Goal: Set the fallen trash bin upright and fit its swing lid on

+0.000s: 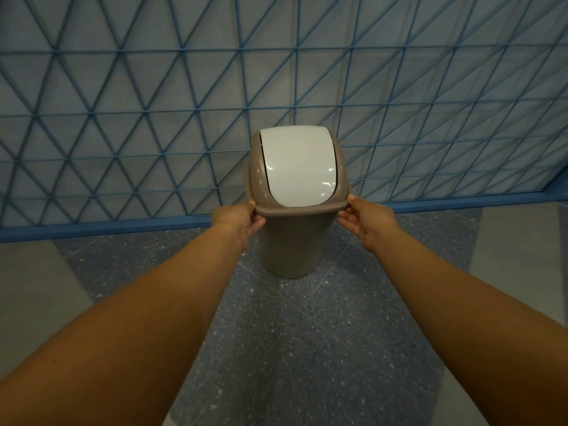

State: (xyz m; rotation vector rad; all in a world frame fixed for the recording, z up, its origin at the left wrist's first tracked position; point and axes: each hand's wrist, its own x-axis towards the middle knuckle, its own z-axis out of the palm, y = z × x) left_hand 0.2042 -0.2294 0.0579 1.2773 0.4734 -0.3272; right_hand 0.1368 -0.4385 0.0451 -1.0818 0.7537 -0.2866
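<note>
while the trash bin (292, 244) stands upright on the floor (307, 333) straight ahead, long axis vertical, my left hand (238, 221) and right hand (367, 222) pinch opposite sides of the swing lid (296, 170) rim, equally near, lid resting on top.

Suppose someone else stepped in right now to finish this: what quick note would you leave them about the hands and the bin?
Left hand: gripping the swing lid's lower rim on the left.
Right hand: gripping the same rim on the right.
Trash bin: upright on the speckled floor, before the blue lattice wall.
Done: bin stands, lid sits on top.
Left: possibly press the rim down all round, then let go.
</note>
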